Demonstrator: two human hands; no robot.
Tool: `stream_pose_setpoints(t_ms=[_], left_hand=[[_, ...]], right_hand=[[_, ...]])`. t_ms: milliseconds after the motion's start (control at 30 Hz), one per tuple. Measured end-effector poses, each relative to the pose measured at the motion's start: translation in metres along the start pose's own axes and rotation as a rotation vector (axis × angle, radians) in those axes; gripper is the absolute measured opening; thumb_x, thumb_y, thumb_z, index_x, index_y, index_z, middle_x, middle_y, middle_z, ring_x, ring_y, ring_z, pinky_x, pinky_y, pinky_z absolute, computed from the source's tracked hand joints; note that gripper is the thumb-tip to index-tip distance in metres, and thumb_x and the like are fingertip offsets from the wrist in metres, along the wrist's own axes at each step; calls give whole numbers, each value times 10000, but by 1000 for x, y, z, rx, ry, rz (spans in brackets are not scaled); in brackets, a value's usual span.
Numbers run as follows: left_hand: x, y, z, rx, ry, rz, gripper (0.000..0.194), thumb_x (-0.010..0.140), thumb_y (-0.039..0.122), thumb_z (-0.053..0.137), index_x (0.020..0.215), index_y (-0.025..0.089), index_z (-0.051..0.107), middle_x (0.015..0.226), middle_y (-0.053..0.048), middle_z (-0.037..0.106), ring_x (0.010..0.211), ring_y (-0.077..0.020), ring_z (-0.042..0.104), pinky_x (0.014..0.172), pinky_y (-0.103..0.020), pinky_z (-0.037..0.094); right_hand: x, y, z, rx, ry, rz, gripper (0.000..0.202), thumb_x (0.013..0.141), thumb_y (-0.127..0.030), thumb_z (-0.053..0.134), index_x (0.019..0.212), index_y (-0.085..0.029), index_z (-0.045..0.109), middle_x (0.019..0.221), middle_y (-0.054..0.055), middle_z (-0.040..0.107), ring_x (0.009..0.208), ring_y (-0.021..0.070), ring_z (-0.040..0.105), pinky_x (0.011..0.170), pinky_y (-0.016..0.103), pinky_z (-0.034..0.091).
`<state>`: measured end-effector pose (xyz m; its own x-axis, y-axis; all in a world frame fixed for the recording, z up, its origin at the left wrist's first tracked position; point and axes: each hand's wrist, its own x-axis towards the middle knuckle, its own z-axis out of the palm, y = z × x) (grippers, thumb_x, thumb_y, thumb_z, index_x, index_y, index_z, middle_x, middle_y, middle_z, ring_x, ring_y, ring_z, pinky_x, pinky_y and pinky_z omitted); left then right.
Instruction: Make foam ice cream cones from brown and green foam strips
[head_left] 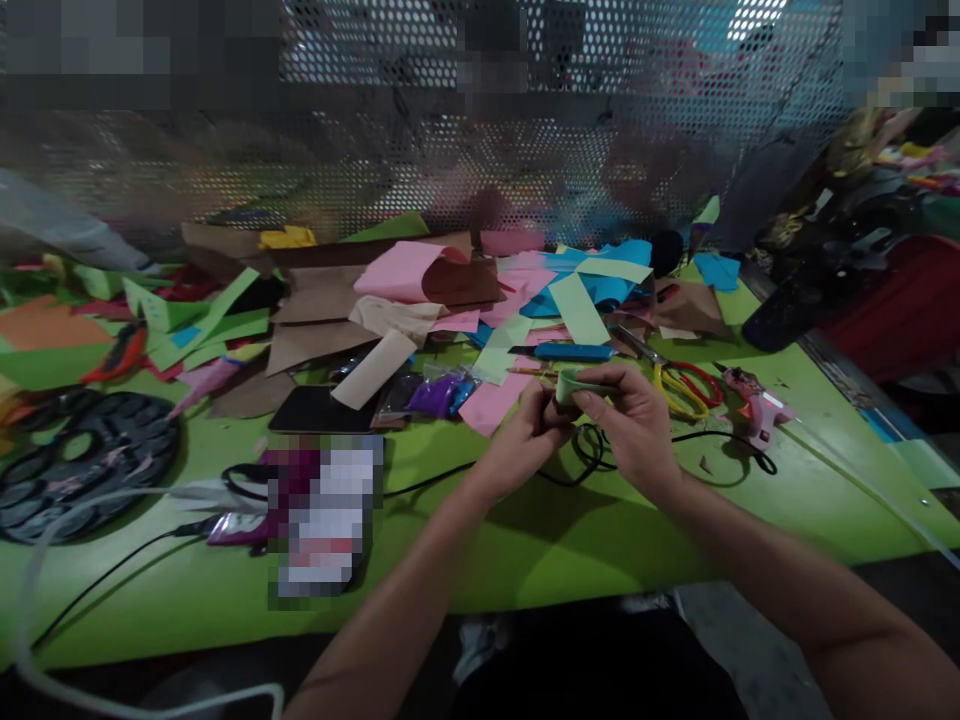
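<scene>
Our right hand (pixel 630 415) pinches a curled pale-green strip (pixel 568 388) between thumb and fingers, while our left hand (pixel 531 425) curls nearly closed around a small brown piece (pixel 554 413), mostly hidden, beside the strip. We hold the strip over the green table (pixel 817 500), just nearer us than the blue cutter (pixel 574 352). Scissors (pixel 660 362) and then a pink glue gun (pixel 761 408) lie to our right.
</scene>
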<state>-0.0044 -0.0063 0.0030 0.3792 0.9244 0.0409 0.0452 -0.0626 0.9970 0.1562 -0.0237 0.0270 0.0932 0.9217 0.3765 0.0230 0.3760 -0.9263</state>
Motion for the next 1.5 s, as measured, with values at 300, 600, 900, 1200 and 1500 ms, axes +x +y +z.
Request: stream_pose_setpoints(t_ms=[300,600,900,1200,1500], left_hand=[[6,6,0,15,79,61,264,749,341,787,855,201,590,784,16,559,797,-159,517,776,-271,457],[5,2,0,183,43,44,235,880,219,568,1112,188,592,1073,-53,659,991,-188,572,924,-303,457],[3,1,0,207,14,-15,211,868,228,545,1074,185,553,950,-26,583,931,-193,536,908,-343,467],[1,2,-2,287,-35,-5,231,899,264,526,1117,196,565,943,-26,619,933,-207,573,912,-366,480],[1,6,-3,410,18,-27,150,865,259,542,1003,198,547,871,-8,591,810,-176,525,752,-313,439]], right_hand=[[10,-4,-10,-391,-64,-217,32,889,-243,749,914,-256,764,916,34,743,939,235,666,882,423,506],[16,-1,-15,-494,-148,-275,143,907,-185,717,979,-263,814,890,37,764,873,215,664,788,362,496],[16,1,-12,-208,-170,-32,47,808,-236,783,826,-211,749,806,12,761,764,183,690,723,306,540],[14,1,-9,-184,-223,-21,59,835,-249,771,810,-209,736,799,15,765,776,184,704,736,302,562],[19,-2,-18,-419,-287,-195,82,848,-141,741,825,-219,746,836,26,715,823,184,675,738,286,533]])
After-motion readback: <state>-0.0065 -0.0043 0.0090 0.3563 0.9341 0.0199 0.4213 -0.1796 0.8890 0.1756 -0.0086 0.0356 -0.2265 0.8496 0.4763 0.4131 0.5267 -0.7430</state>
